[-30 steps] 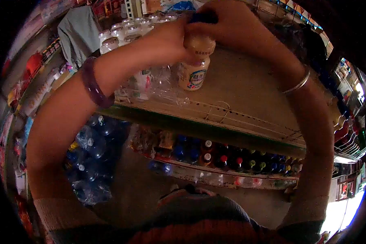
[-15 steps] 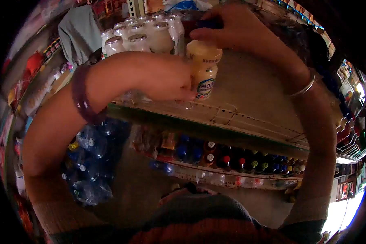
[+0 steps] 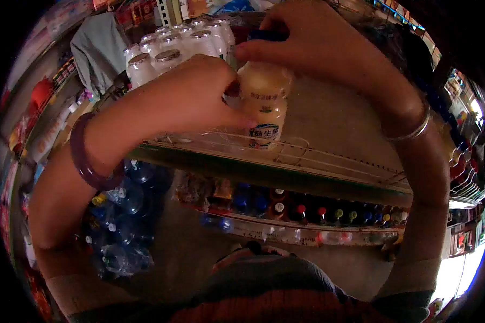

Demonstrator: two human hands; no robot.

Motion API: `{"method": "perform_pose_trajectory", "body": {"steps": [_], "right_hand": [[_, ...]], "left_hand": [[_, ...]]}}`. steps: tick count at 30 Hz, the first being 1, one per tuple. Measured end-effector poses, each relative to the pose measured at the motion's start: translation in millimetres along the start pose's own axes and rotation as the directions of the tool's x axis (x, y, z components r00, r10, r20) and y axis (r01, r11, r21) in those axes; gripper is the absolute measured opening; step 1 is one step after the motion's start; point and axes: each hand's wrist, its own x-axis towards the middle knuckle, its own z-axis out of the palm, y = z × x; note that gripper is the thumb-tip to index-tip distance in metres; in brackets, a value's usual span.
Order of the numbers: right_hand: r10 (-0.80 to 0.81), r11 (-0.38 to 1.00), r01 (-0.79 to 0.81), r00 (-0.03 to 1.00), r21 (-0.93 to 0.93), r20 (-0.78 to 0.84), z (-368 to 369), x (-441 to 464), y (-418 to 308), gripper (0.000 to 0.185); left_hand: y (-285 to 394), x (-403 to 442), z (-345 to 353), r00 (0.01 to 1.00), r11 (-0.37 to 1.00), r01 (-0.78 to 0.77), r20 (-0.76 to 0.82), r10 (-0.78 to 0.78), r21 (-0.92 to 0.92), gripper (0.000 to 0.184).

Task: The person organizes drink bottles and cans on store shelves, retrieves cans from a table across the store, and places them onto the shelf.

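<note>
A pale yellow drink bottle (image 3: 267, 110) with a printed label stands at the front edge of the shelf. My left hand (image 3: 213, 91) is closed at its left side, the thumb against the label and the other fingers mostly hidden. Over the bottle's top, my right hand (image 3: 296, 43) has its thumb and fingers closed around a dark blue cap (image 3: 268, 35). Whether the cap sits on the bottle or is apart from it cannot be seen. Just left of the bottle is a group of white bottles with silvery lids (image 3: 202, 46).
A wire guard (image 3: 328, 164) runs along the front of the shelf (image 3: 334, 118). Below, a lower shelf holds several bottles with coloured caps (image 3: 302, 210). Large clear bottles (image 3: 126, 215) stand at lower left. A grey cloth (image 3: 97, 51) hangs at upper left.
The yellow bottle appears slightly lower and nearer. My left hand's thumb and fingers show more of a gap between them. My right hand with the blue cap has shifted slightly left.
</note>
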Motion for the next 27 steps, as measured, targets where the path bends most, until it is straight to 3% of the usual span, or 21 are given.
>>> {"method": "perform_pose_trajectory", "body": {"steps": [4, 5, 6, 8, 9, 11, 13, 16, 19, 20, 22, 26, 27], "right_hand": [[-0.053, 0.988, 0.042, 0.996, -0.147, -0.075, 8, 5, 3, 0.055], [0.001, 0.995, -0.005, 0.999, -0.096, -0.038, 5, 3, 0, 0.053], [0.053, 0.998, -0.053, 0.999, -0.047, 0.003, 0, 0, -10, 0.051], [-0.007, 1.000, 0.008, 0.995, 0.013, -0.096, 7, -1, -6, 0.043], [-0.114, 0.993, 0.120, 0.965, 0.009, -0.234, 25, 2, 11, 0.040], [-0.175, 0.979, 0.198, 0.930, 0.039, -0.324, 39, 2, 26, 0.041], [-0.098, 0.983, 0.130, 0.969, 0.131, -0.228, 42, -1, 29, 0.042], [-0.051, 0.979, 0.099, 0.966, 0.179, -0.253, 49, -4, 28, 0.040], [-0.175, 0.979, 0.199, 0.933, 0.047, -0.316, 53, -3, 28, 0.039], [-0.140, 0.979, 0.178, 0.940, 0.098, -0.312, 53, -4, 27, 0.040], [-0.070, 0.970, 0.134, 0.952, 0.201, -0.299, 53, -8, 24, 0.043], [-0.247, 0.965, 0.263, 0.885, -0.012, -0.395, 48, -18, 33, 0.040], [-0.263, 0.962, 0.271, 0.866, -0.041, -0.426, 43, -22, 33, 0.037]], "left_hand": [[-20, 13, 16, 0.994, 0.880, -0.100, -0.082, 0.070, -0.465, 0.060], [-22, 16, 19, 0.989, 0.823, -0.144, -0.116, 0.096, -0.549, 0.066], [-19, 15, 18, 0.988, 0.817, -0.144, -0.132, 0.084, -0.558, 0.067], [-11, 11, 15, 0.985, 0.807, -0.142, -0.165, 0.057, -0.573, 0.068], [-10, 10, 13, 0.983, 0.830, -0.144, -0.175, 0.057, -0.538, 0.068], [-8, 8, 9, 0.979, 0.872, -0.145, -0.198, 0.057, -0.467, 0.068], [-17, 12, 7, 0.982, 0.884, -0.148, -0.174, 0.078, -0.443, 0.068], [-17, 11, 2, 0.990, 0.906, -0.115, -0.126, 0.069, -0.407, 0.068], [-5, 7, -12, 1.000, 0.922, -0.002, -0.021, -0.007, -0.387, 0.071], [-1, 7, -15, 0.999, 0.923, 0.047, 0.023, -0.042, -0.382, 0.072], [-13, 15, -4, 0.998, 0.904, -0.060, -0.028, 0.053, -0.423, 0.074], [-16, 9, -7, 0.979, 0.902, -0.176, -0.162, 0.121, -0.395, 0.071], [-10, 3, -9, 0.970, 0.904, -0.158, -0.234, 0.067, -0.397, 0.076]]}}
